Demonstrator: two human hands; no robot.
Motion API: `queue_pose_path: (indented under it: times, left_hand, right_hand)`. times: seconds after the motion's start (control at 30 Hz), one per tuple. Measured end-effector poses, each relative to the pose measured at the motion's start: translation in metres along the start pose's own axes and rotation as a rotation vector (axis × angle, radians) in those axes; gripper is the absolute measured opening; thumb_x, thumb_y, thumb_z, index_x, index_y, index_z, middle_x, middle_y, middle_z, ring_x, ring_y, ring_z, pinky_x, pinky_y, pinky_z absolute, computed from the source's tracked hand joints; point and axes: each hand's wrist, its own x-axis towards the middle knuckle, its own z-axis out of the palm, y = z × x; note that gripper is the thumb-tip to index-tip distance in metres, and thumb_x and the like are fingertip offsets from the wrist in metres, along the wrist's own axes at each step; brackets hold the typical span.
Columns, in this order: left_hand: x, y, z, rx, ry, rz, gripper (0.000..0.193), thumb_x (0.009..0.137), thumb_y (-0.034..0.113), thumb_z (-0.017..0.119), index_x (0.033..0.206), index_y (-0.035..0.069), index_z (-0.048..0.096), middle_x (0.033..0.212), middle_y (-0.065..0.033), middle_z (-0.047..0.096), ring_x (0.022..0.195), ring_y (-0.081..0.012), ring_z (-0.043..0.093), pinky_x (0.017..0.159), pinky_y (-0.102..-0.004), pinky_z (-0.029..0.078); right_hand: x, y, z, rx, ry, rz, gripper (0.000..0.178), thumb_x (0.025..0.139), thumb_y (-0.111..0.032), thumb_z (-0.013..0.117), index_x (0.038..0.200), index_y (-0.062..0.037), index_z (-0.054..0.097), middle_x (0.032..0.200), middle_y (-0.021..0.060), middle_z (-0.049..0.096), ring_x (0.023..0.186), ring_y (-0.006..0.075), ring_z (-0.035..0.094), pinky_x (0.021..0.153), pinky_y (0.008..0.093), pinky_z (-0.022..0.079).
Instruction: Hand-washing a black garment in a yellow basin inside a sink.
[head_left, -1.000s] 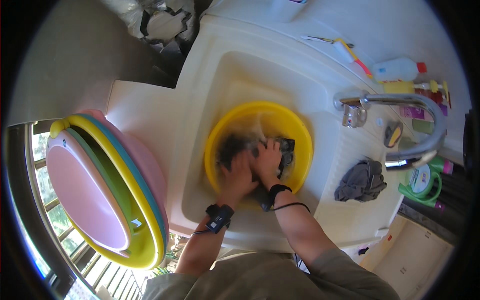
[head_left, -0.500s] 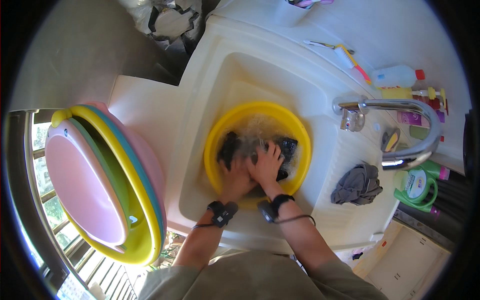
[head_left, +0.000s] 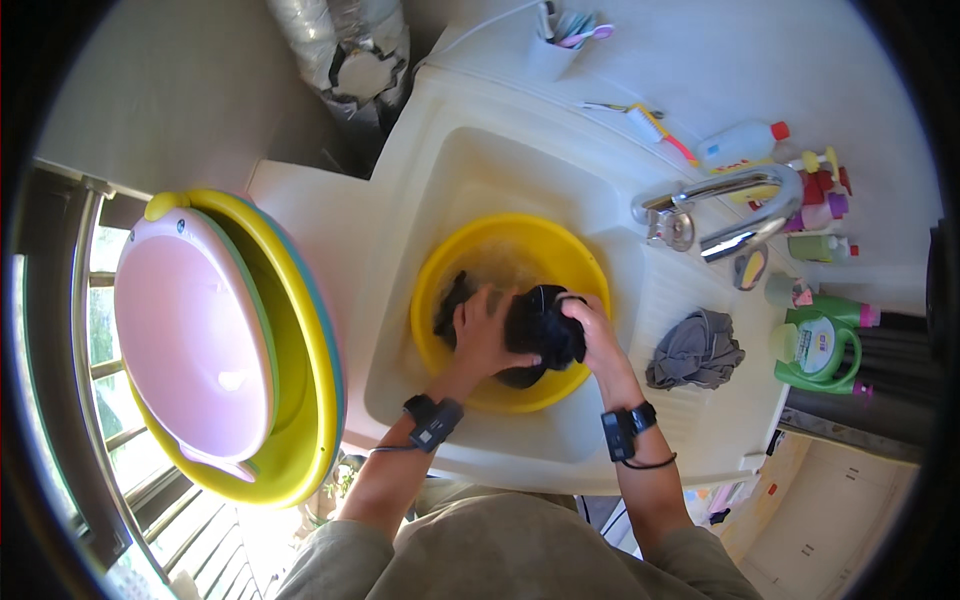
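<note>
A wet, bunched black cloth (head_left: 543,328) is lifted between my hands above the yellow basin (head_left: 428,358). My right hand (head_left: 598,338) is closed round its right side. On its left side, my left hand (head_left: 482,335) grips with fingers up and thumb stretched along the lower edge. Another dark piece (head_left: 455,305) lies in the cloudy, sudsy water by my left fingers; whether it joins the held cloth cannot be made out. The basin sits in a pale sink (head_left: 400,400). Dark devices are strapped to both my wrists.
A chrome faucet (head_left: 735,185) arches at the right. Below it, a crumpled grey cloth (head_left: 697,350) lies on the ribbed drainboard. A scrub brush (head_left: 660,130), several bottles and a green detergent jug (head_left: 820,348) line the far right. Nested pink and yellow basins (head_left: 200,330) stand at the left.
My hands were side by side, pressing into the dark cloth in the water. Now the right has moved right and up, and the black cloth is raised between both hands.
</note>
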Motion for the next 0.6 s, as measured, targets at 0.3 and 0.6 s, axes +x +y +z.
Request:
queue_pose_path:
  times: [0.3,0.6]
  left_hand:
    - [0.000,-0.011,0.018,-0.518,-0.245,0.160,0.074,0.076,0.048,0.077,0.129,0.000,0.055,0.110,-0.0229,0.067,0.110,-0.0370,0.063,0.097,-0.0400,0.047]
    - [-0.023,-0.032,0.016,0.057,-0.069,-0.027,0.112,0.064,0.052,0.082,0.143,-0.008,0.030,0.137,-0.0333,0.040,0.122,-0.0448,0.051,0.089,-0.0476,0.053]
  right_hand:
    - [0.000,-0.050,0.020,-0.623,-0.060,-0.643,0.029,0.075,-0.003,0.068,0.104,-0.0035,0.062,0.112,0.0114,0.059,0.106,0.0273,0.058,0.095,0.0338,0.044]
    - [0.023,0.089,0.073,-1.273,0.204,-0.500,0.053,0.080,-0.034,0.070,0.130,-0.0201,0.060,0.154,0.0172,0.028,0.134,0.0538,0.029,0.102,0.0654,0.035]
